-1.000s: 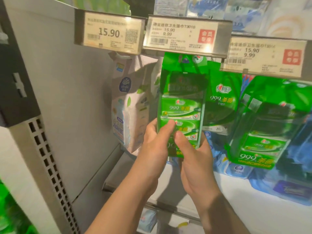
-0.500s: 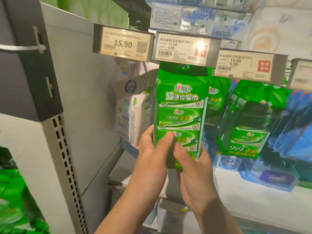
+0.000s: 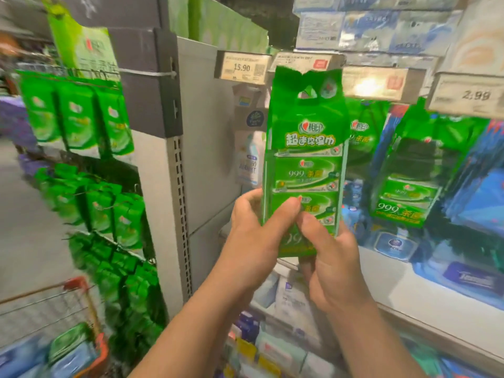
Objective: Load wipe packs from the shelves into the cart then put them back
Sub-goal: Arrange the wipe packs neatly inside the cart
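Two hands hold one green wipe pack [image 3: 304, 170] by its lower end, upright in front of the shelf; the left hand [image 3: 255, 238] wraps the pack's lower left edge with its thumb pressed across the front, fingers curled behind, and the right hand [image 3: 331, 268] cups the lower right corner from underneath, thumb on the front beside the left thumb; both are closed on it firmly; the pack looks like a soft film sleeve around several small stacked packets, so I judge it light, a bit floppy at its top flap and slick under the fingers; a grip low on the stiffer stacked part, as now, should steady it, while the torn-looking hang hole near its top is the part to guide with care; below and left of the pack, the cart [image 3: 81, 290] shows its wire rim with packs already inside; just behind the pack hang more green packs [image 3: 406, 197] of the same brand under the price tags [image 3: 242, 68]; past the pack's top, pale bundles fill the upper shelf
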`<state>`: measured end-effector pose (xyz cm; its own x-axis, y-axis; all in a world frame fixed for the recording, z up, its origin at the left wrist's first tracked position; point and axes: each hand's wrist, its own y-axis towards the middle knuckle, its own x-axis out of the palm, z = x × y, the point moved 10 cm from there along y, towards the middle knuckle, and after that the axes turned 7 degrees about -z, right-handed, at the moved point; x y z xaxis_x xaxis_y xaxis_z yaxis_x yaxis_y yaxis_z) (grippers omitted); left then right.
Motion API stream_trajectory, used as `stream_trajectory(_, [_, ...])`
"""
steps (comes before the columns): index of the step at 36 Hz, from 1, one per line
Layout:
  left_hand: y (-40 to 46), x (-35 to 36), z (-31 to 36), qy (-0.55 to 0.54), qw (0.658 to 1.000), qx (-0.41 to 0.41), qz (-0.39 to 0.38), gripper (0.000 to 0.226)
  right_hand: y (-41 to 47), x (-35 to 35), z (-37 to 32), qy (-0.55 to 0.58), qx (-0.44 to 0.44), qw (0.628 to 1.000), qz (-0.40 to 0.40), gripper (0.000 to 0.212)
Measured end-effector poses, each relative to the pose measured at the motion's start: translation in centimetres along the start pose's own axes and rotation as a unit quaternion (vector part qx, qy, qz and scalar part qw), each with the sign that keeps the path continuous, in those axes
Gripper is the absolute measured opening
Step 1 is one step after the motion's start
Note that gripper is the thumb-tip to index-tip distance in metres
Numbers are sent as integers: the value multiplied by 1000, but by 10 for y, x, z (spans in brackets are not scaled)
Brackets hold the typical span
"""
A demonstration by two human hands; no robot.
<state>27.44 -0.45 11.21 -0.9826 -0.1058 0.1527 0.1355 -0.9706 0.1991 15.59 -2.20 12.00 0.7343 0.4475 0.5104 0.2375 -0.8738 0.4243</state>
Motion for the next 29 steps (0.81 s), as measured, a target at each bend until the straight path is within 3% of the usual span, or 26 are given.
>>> stream_trajectory(4, [-31, -10, 13, 36, 999, 31, 0, 88, -27, 20, 14, 111, 37, 992, -41, 39])
stream_trajectory(10, [-79, -42, 35, 160, 986, 33, 23, 59, -63, 47, 58, 164, 118, 977, -70, 34])
stream_trajectory(12, [-94, -61, 42, 174, 983, 37, 45, 61, -72, 65, 72, 172, 147, 969, -94, 46])
stream_trajectory(14, [-106, -80, 45, 154, 985, 37, 70, 69, -80, 84, 86, 169, 171, 963, -125, 60])
stream_trajectory(17, [-123, -113, 45, 114, 988, 28, 104, 74, -93, 117, 105, 147, 194, 954, -176, 59])
stream_trajectory(21, [-150, -168, 44, 69, 983, 26, 171, 74, -103, 157, 140, 121, 235, 946, -187, 68])
stream_trajectory(29, [-225, -301, 46, -30, 947, 32, 318, 64, -138, 273, 218, 157, 325, 904, -228, 51])
